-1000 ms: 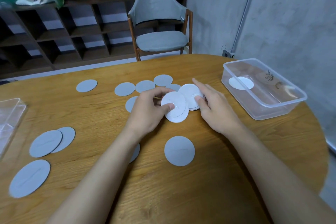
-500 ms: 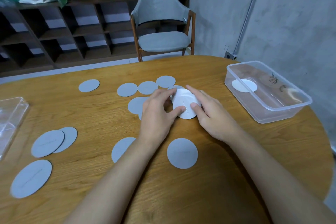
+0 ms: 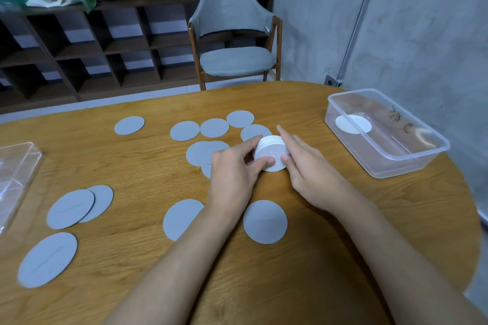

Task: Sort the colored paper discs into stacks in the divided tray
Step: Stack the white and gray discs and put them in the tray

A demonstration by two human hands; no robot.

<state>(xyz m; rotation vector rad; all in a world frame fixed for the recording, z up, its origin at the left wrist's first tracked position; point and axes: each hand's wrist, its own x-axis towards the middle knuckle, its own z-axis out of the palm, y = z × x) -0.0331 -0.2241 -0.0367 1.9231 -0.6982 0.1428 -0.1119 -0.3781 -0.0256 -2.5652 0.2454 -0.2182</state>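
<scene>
Partly, the table [image 3: 343, 245] is cut off by the lower and left edges of the view, and much of its near part is covered by two forearms. A clear box [image 3: 15, 166] is cropped at the left edge, and its contents cannot be made out. A clear tub [image 3: 412, 163] is seen whole at the table's right end, well apart from the hands. Grey discs [image 3: 264, 221] are scattered flat over the wood, some overlapping. One is half hidden under the left forearm and another is almost wholly covered by the left hand [image 3: 232, 174].

The stack [image 3: 272, 155] is made up of white round discs with their edges lined up into a short drum. A faint embossed mark is seen on its top face, too small to be read. That face is tipped somewhat toward the camera. Whether the lower edge rests on the table cannot be told.

The stack is held at mid-table between both hands. It is gripped on its left side by the curled thumb and fingers of the left hand. Its right side is pinched by the thumb of the right hand [image 3: 314, 174] and by fingers laid along the far rim, the forefinger being stretched out straight. A single white disc [image 3: 353, 124] lies flat on the tub's floor, at its near-left end.
</scene>
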